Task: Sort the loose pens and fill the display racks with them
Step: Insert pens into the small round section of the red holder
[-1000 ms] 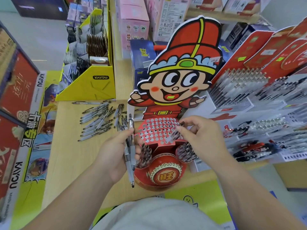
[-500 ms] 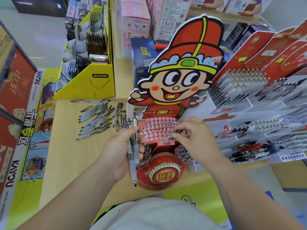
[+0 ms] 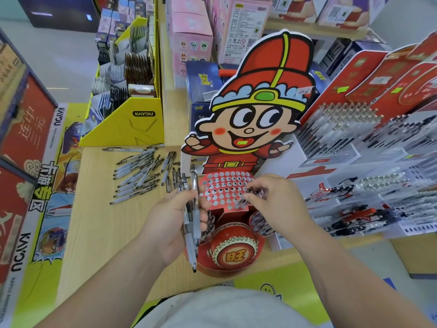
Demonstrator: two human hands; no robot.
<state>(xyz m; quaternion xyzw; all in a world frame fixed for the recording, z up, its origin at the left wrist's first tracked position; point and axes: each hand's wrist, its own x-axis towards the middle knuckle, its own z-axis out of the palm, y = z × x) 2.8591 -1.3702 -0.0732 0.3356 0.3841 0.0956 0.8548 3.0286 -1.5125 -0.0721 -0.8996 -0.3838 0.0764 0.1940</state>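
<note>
I've got the left hand (image 3: 170,223) clenched round a bundle of pens (image 3: 192,216), tips down, just left of the red hole grid (image 3: 222,185) on the cartoon rack (image 3: 260,119). The right hand (image 3: 281,204) pinches one pen (image 3: 244,200) at the grid's lower right corner; I can't tell if its tip sits in a hole. Most holes look unfilled. Loose pens (image 3: 137,176) lie heaped on the bench (image 3: 99,233), well left of the rack.

Risks, as I judge them:
- The holes are small and close, so the pen may land between two or go in crooked and jam.
- The rack looks like thin card, so a hard push could tip it back or buckle the grid.
- The bundle fans out below the left hand, so one pen could slide out onto the drum base (image 3: 233,250).
- The right wrist hangs over pens already standing in the side pocket (image 3: 261,227) and could knock them.
</note>
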